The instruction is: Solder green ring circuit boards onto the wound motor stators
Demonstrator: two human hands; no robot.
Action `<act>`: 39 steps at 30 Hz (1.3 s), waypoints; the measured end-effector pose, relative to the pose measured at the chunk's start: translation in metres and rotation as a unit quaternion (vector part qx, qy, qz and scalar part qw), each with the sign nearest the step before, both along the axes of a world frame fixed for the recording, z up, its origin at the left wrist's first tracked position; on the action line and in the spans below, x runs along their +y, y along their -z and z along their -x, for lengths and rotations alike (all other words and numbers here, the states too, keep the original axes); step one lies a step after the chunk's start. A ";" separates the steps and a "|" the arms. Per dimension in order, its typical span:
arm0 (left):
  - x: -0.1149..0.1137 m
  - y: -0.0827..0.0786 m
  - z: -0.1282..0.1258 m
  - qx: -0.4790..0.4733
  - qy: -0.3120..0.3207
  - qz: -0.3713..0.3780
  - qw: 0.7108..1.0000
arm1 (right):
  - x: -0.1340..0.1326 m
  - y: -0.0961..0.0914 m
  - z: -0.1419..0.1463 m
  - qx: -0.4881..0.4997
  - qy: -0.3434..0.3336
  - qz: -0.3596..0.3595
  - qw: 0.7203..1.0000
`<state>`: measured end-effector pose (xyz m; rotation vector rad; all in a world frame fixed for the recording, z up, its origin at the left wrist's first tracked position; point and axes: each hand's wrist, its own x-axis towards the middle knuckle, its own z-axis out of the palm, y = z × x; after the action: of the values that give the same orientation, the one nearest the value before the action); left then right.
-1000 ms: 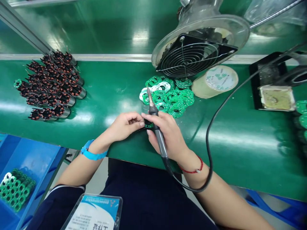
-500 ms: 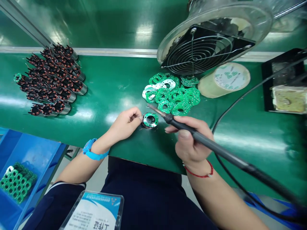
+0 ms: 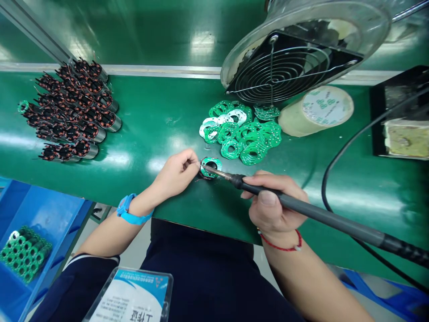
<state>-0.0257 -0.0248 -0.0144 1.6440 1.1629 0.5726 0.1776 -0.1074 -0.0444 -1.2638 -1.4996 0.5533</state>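
A ring-shaped green circuit board (image 3: 217, 163) sits on top of a wire-wound motor stator (image 3: 205, 176) near the bench's front edge. At the left rim of this piece, my left hand (image 3: 179, 173) is closed in a pinch; whatever lies between the fingertips is too small to make out. My right hand (image 3: 276, 203) grips a soldering iron (image 3: 301, 205) by its dark handle. The iron's tip rests on or just over the left part of the board, across its central hole. Contact cannot be told for certain.
Loose ring boards (image 3: 250, 134) lie heaped behind the piece. A fan with a wire guard (image 3: 275, 80), a roll (image 3: 315, 112) and a soldering-iron stand (image 3: 405, 138) stand right. Wound stators (image 3: 77, 112) cluster left. A blue bin (image 3: 63, 214) holds stacked boards. The iron's cable (image 3: 338, 154) loops right.
My right hand has brought the soldering iron's tip down and slightly left, from above the piece onto the board area. My left hand stays nearly in place.
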 end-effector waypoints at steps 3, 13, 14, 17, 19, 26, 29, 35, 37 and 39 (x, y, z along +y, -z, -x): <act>-0.001 -0.002 -0.001 0.008 0.000 -0.014 1.000 | 0.002 -0.004 0.004 0.006 0.022 -0.048 0.999; -0.001 -0.003 -0.007 0.031 -0.007 -0.038 0.999 | 0.031 -0.020 0.024 -0.201 -0.151 0.019 0.968; -0.001 -0.003 -0.006 0.029 -0.011 -0.032 0.999 | 0.032 -0.021 0.024 -0.203 -0.149 0.025 0.967; 0.000 -0.002 0.000 0.026 -0.022 -0.022 0.999 | 0.033 -0.019 0.025 -0.206 -0.092 0.028 0.974; 0.001 -0.002 0.005 0.044 0.012 -0.037 0.998 | 0.033 -0.017 0.024 -0.195 -0.044 0.018 0.980; 0.005 -0.004 0.010 0.044 0.070 -0.115 0.990 | 0.031 -0.007 0.020 -0.142 -0.036 0.024 0.989; 0.004 -0.003 0.007 -0.019 0.041 -0.090 0.995 | 0.031 -0.007 0.024 -0.154 -0.046 0.010 0.987; 0.003 0.001 0.004 -0.079 0.017 0.007 0.997 | 0.029 -0.019 0.030 -0.212 -0.083 -0.058 0.972; 0.003 0.002 0.004 -0.093 0.014 0.033 0.995 | 0.028 -0.021 0.031 -0.226 -0.091 -0.082 0.966; 0.003 0.003 0.003 -0.099 0.011 0.044 0.994 | 0.027 -0.021 0.031 -0.242 -0.085 -0.092 0.962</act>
<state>-0.0292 -0.0217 -0.0171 1.4873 1.0086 0.6459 0.1463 -0.0809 -0.0230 -1.1800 -2.0303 0.2075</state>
